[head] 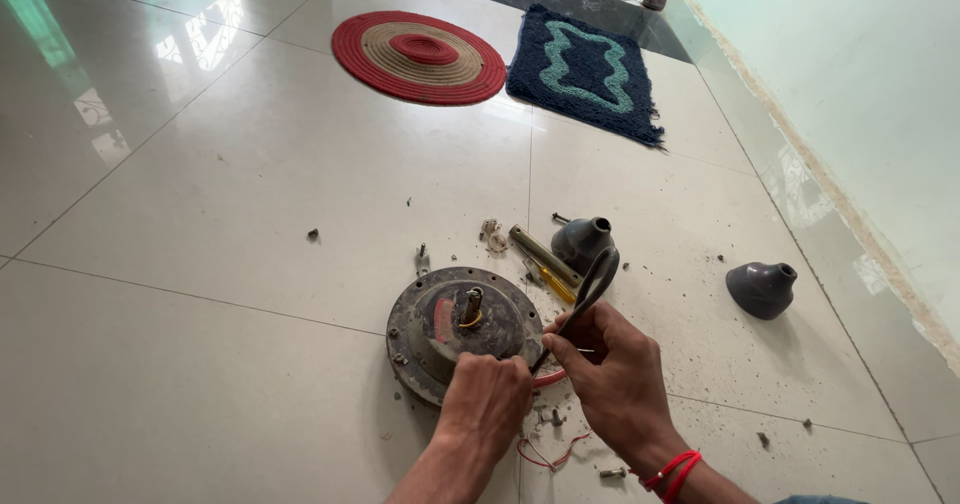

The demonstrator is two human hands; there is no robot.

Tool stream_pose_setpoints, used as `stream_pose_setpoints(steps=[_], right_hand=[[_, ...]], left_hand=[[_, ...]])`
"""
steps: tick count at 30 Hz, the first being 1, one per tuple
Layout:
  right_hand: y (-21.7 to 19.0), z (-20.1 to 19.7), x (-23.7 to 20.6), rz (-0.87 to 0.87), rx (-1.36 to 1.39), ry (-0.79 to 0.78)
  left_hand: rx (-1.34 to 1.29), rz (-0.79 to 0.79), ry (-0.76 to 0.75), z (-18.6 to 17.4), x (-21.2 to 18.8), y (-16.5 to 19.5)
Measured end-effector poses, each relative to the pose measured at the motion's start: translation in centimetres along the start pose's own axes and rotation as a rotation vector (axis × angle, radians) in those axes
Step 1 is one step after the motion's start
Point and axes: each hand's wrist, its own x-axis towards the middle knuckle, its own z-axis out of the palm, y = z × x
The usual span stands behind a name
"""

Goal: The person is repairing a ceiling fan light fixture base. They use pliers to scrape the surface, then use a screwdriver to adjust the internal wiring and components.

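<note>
A round grey fan motor (440, 324) lies on the tiled floor, its short shaft with a yellow wire (472, 309) pointing up. My left hand (487, 399) rests closed against the motor's near right rim; what it pinches is hidden. My right hand (612, 369), with a red thread on the wrist, grips black-handled pliers (590, 289) whose jaws reach toward the motor's rim beside my left hand. Thin red wire (545, 456) trails on the floor below my hands.
A yellow-handled screwdriver (550, 282) and a brass rod (542, 254) lie right of the motor beside a grey cone-shaped cover (583, 240); another grey cover (762, 287) sits further right. Loose bolts and debris litter the tiles. Two mats (418, 56) lie far ahead; a wall (870, 84) runs along the right.
</note>
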Motion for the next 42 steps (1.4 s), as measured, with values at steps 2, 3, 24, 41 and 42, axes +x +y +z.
stream_pose_setpoints(steps=[2, 3, 24, 41, 42], right_hand=[[0.0, 0.1, 0.0, -0.015, 0.001, 0.003], [0.0, 0.1, 0.0, -0.024, 0.003, 0.004], [0.0, 0.6, -0.5, 0.022, -0.006, 0.003], [-0.2, 0.8, 0.2, -0.027, -0.067, 0.042], [-0.3, 0.9, 0.2, -0.033, -0.073, 0.044]], left_hand=[[-0.009, 0.000, -0.031, -0.4, -0.2, -0.4], [-0.013, -0.001, -0.046, -0.8, -0.3, -0.5], [-0.100, -0.010, -0.112, -4.2, -1.2, -0.6], [-0.101, 0.009, -0.140, -4.8, -1.3, -0.8], [-0.084, 0.028, -0.134, -5.0, -1.3, -0.9]])
